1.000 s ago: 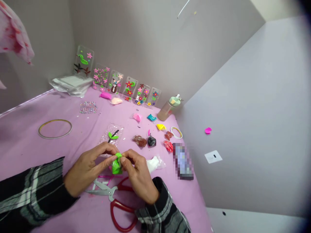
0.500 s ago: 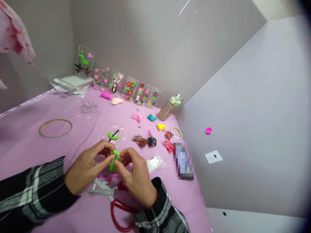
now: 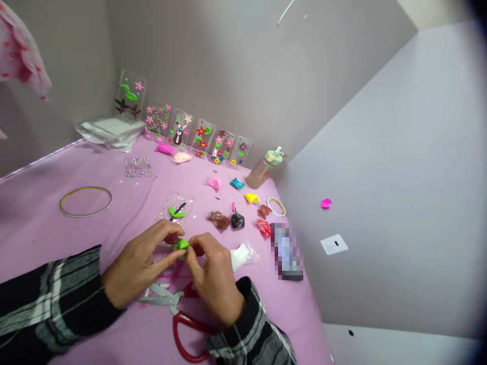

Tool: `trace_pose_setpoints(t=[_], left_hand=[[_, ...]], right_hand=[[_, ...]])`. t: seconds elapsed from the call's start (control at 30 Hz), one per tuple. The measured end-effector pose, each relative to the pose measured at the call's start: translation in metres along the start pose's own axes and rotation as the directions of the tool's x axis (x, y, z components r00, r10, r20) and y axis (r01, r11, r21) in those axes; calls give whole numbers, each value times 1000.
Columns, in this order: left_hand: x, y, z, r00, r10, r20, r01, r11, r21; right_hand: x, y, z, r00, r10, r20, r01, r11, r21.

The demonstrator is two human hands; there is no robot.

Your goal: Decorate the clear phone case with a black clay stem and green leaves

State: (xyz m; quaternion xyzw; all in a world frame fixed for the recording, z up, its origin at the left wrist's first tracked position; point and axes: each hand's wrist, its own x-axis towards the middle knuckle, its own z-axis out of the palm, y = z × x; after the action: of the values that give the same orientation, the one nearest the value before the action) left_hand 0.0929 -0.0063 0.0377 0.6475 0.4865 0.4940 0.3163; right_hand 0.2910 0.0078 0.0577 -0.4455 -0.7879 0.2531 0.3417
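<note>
My left hand [image 3: 139, 266] and my right hand [image 3: 213, 276] meet over the pink table [image 3: 57, 233], both pinched on a small bright green packet of clay [image 3: 181, 245]. The packet is squeezed between my fingertips and only its top shows. Just beyond my hands lies a clear phone case [image 3: 175, 211] with green leaves and a dark stem on it. Red-handled scissors [image 3: 178, 309] lie on the table under my wrists.
Small clay packets lie to the right: brown [image 3: 219, 220], black [image 3: 237, 220], red [image 3: 264, 228], yellow [image 3: 251, 198], teal [image 3: 237, 184], pink [image 3: 215, 183], white [image 3: 240, 256]. Decorated cases [image 3: 198, 137] lean on the back wall. A bottle [image 3: 264, 170], tape rings [image 3: 85, 201] and a blurred phone [image 3: 286, 252] are nearby.
The green packet has been folded and squeezed smaller between my fingers, and less of it shows. My hands have closed in on each other slightly.
</note>
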Motion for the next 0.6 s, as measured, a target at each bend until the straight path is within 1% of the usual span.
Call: trace_pose_setpoints(t=[0.07, 0.17, 0.27, 0.3, 0.33, 0.37, 0.43, 0.47, 0.5, 0.53, 0.57, 0.6], left_hand=[[0, -1, 0, 999, -16, 34, 16, 1000, -3], [2, 1, 0, 990, -114, 84, 119, 991, -60], [5, 4, -1, 969, -212, 130, 231, 960, -158], [6, 5, -2, 962, -225, 154, 253, 948, -193], [7, 6, -3, 954, -231, 191, 272, 935, -229], [9, 7, -4, 945, -228, 235, 288, 920, -265], [11, 10, -6, 922, -210, 325, 315, 895, -317], [12, 10, -7, 917, -194, 348, 312, 893, -325], [12, 10, -9, 924, -169, 343, 283, 907, -313], [11, 10, -10, 942, -131, 309, 222, 933, -283], [10, 9, -11, 964, -71, 256, 133, 963, -235], [9, 7, -12, 979, 10, 205, 26, 984, -174]], right_hand=[[0, 3, 0, 999, -34, -7, 34, 998, -46], [0, 3, -2, 1000, -27, -11, 27, 999, -32], [2, -1, -10, 999, 53, 8, -53, 991, 123], [3, -2, -13, 994, 99, 41, -105, 974, 200], [5, -4, -16, 984, 151, 97, -173, 941, 290], [7, -4, -20, 964, 203, 170, -255, 887, 386], [11, -4, -24, 904, 273, 329, -419, 719, 554], [13, -3, -25, 872, 290, 394, -485, 621, 615], [15, -2, -25, 846, 300, 441, -532, 533, 658], [16, 0, -24, 827, 309, 471, -563, 464, 684], [17, 1, -23, 813, 317, 488, -582, 419, 697], [17, 3, -21, 803, 323, 501, -595, 392, 702]])
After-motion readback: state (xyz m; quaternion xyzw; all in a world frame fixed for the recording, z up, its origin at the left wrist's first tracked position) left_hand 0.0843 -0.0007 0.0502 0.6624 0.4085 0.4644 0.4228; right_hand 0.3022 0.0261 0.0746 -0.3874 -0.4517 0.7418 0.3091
